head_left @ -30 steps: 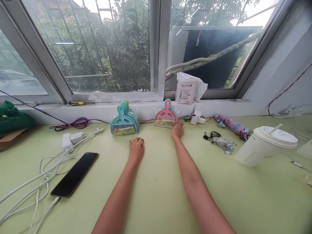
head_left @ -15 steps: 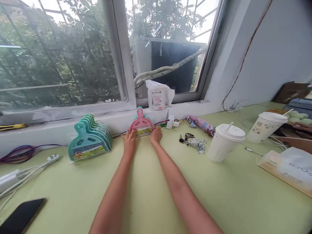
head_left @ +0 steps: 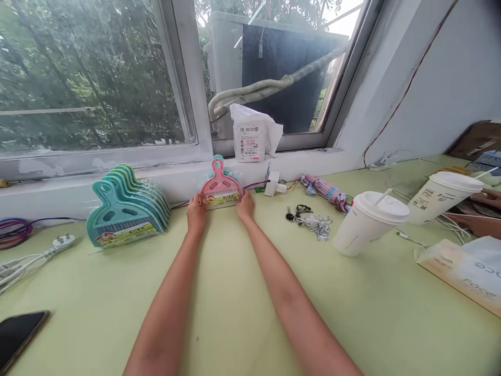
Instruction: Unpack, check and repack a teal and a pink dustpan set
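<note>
A pink dustpan and brush set in clear wrap stands against the wall below the window, with one or more teal ones behind it. At its lower left corner my left hand is closed on the edge. My right hand grips the lower right corner, its fingers partly hidden. The printed yellow label shows between the two hands. To the left, a row of teal and green dustpan and brush sets stands upright, nested one behind another.
Right of my hands lie keys, a folded umbrella and a white cup. Another cup and a tissue pack are farther right, near another person's hand. A phone and plug cable lie left.
My left fingers, spread at the pink set's lower left before, are now drawn in around its edge. My right hand stays at the other corner. The view has tilted down slightly.
</note>
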Available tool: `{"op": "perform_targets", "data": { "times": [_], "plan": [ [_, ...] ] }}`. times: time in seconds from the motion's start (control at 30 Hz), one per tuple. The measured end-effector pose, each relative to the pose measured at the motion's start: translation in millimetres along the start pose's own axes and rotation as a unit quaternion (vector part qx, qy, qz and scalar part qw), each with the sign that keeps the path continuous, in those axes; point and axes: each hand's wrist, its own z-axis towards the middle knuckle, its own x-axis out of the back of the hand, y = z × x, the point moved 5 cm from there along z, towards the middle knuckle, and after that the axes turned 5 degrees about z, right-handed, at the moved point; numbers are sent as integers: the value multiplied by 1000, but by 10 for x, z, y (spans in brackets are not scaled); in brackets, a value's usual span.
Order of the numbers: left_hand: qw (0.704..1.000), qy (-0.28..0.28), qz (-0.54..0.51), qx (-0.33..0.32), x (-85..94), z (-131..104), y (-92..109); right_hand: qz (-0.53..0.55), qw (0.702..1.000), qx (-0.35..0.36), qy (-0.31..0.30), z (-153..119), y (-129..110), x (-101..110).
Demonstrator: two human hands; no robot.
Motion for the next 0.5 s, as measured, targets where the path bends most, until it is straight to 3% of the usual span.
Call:
{"op": "perform_targets", "data": {
  "times": [0.23, 0.3, 0.5],
  "plan": [
    [995, 29, -91, 34, -34, -41, -83, 23, 999, 24, 35, -81, -27, 29],
    [994, 15, -97, 41, -53, -78, -103, 21, 998, 35, 53, -137, -32, 76],
    [996, 17, -84, 30, 83, -338, -92, -56, 984, 128, 111, -547, -244, 348]
  ]
}}
